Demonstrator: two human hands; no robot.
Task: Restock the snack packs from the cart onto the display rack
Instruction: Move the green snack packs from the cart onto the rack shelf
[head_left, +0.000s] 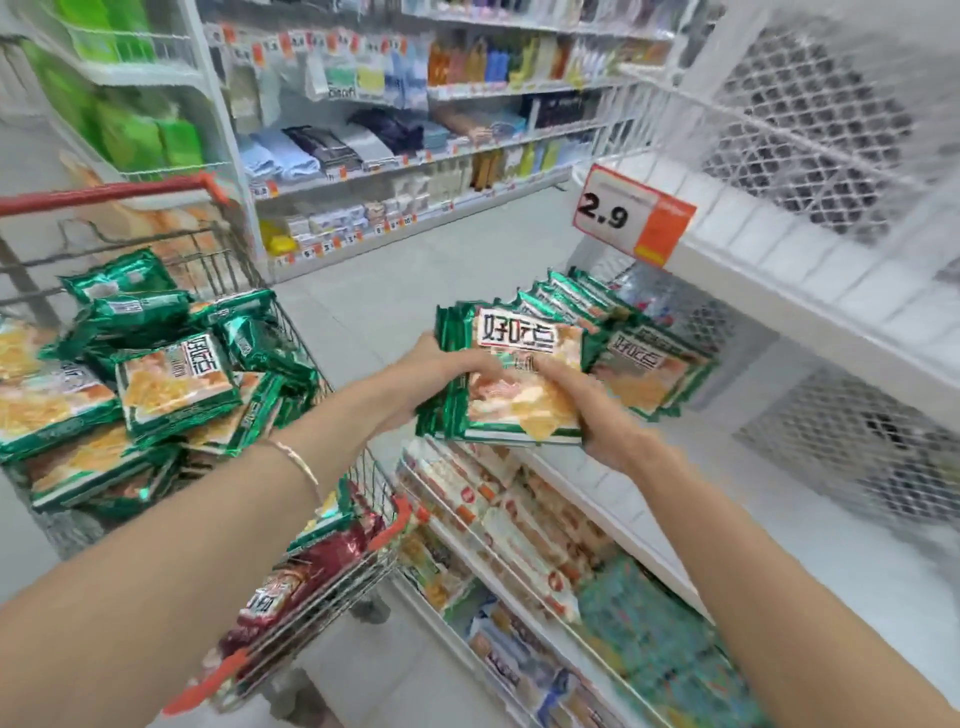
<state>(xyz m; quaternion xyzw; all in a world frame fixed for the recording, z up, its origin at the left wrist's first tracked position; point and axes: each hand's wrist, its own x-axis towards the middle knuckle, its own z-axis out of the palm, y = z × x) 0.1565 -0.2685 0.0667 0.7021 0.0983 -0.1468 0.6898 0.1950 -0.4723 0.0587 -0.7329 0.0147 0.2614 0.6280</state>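
Head view: restock partway done. One row of green snack packs (644, 358) already stands on the display rack (769, 291) at 2 o'clock. A large heap (171, 387) is left in the cart (119, 189) at 9 o'clock. A held stack (519, 405) sits at centre, just beside the shelved row. Both arms are extended. Left hand (428, 364) grips the stack's left edge, right hand (592, 415) its lower right corner, fingers (548, 370) clamped on it.
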